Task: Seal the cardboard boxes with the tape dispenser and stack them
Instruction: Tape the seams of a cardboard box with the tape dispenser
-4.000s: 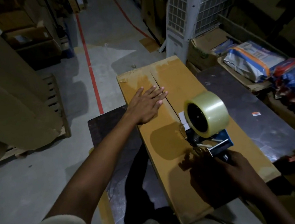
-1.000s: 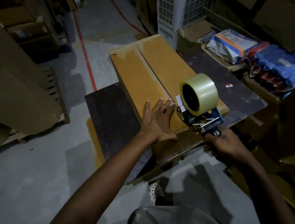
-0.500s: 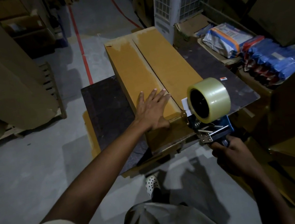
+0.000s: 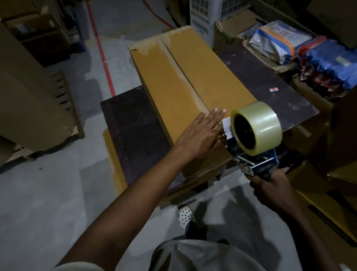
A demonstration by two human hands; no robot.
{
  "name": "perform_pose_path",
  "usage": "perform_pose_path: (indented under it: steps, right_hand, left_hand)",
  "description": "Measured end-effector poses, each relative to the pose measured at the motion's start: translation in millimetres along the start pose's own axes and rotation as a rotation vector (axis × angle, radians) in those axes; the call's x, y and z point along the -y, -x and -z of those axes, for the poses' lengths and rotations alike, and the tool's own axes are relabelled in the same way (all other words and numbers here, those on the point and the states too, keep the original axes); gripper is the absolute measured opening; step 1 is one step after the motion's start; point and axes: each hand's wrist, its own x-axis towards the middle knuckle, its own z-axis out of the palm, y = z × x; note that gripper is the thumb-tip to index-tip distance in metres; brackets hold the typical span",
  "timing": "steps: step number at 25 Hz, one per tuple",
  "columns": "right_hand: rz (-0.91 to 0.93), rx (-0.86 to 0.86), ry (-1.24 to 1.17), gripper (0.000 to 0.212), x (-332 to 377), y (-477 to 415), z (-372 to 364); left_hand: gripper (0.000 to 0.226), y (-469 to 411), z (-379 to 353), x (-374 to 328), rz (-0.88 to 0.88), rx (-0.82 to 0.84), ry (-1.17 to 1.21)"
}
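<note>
While the tape run reaches the near end of the box, this is how the job looks from where I stand.

Box: one long cardboard box (image 4: 192, 92) lies lengthwise on a dark table (image 4: 133, 128), its near end jutting slightly past the table's near edge.
Seam: a paler, glossy strip runs down the middle seam from the box's far end towards the near end, so I judge the top seam taped for most of its length.
Left hand: the left hand (image 4: 200, 138) lies flat on the box top at the near end, fingers (image 4: 213, 119) spread a little and pressed down across the seam, gripping nothing.
Right hand: the right hand (image 4: 268, 186) is closed in a fist round the handle of the tape dispenser (image 4: 254, 145), just off the box's near right corner.
Dispenser: its clear roll stands above the box's near edge, the nose touching or nearly touching the box beside the left hand; I cannot tell whether the tape is cut yet.
Done: the long top seam, nearly all of it, by my reckoning.
Left: folding the tape end down over the near face and cutting it, then lifting this box onto a stack.
Other boxes: more cardboard stands on the floor, well left of the box; whether any is sealed I cannot tell.
</note>
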Motion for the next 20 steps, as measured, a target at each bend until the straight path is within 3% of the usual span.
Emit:
perform_pose_path:
  steps: [6,9,14,16,20]
  right_hand:
    - [0.024,-0.052,0.032,0.021,4,17,-5]
    - [-0.026,-0.036,0.024,0.024,-7,32,-3]
    - [-0.094,0.034,0.006,0.018,3,21,10]
    - [-0.089,0.051,0.048,0.023,8,15,9]
    - [-0.107,0.104,-0.041,0.024,26,16,10]
  left_hand:
    - [0.060,-3,-7,6,-0.021,-0.040,-0.120]
    - [0.068,-5,-12,7,-0.013,-0.025,-0.121]
    - [0.071,-3,1,10,-0.029,0.053,0.141]
    - [0.062,0,1,11,-0.020,0.033,0.237]
    - [0.054,0,-1,12,-0.016,-0.009,0.243]
